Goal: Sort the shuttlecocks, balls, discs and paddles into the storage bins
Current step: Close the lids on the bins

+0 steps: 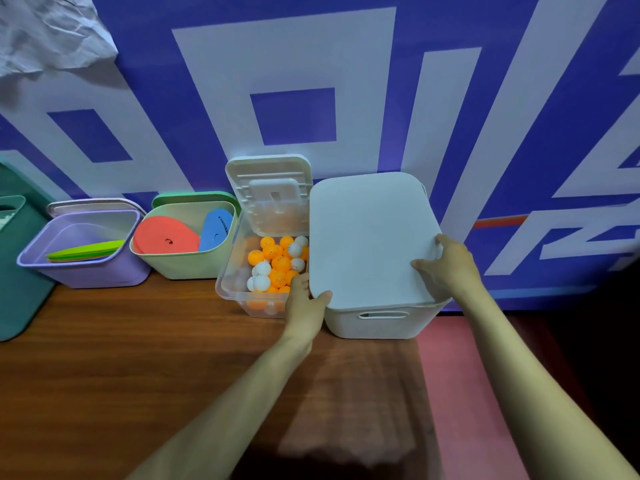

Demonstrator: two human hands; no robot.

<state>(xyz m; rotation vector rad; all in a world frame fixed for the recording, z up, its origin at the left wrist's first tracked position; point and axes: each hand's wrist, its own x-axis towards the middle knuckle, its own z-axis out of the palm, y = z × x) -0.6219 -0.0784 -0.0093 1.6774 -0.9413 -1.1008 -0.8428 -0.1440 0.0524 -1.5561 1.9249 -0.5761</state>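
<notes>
A white bin (377,323) stands at the right end of the wooden table with a white lid (367,237) lying on top of it. My left hand (304,299) grips the lid's near left corner, thumb on top. My right hand (446,268) holds the lid's right edge, fingers spread on its surface. To the left, a clear box (230,285) holds several orange and white balls (277,265), its white lid (270,192) tipped up against the wall. A green bin (183,261) holds a red disc (166,237) and a blue disc (214,228). Inside a purple bin (86,271) lie flat green discs (86,251).
A teal bin (17,271) stands at the far left. The bins line up against a blue and white patterned wall (294,98). The wooden table (138,358) ends at the right beside a pink floor (460,375).
</notes>
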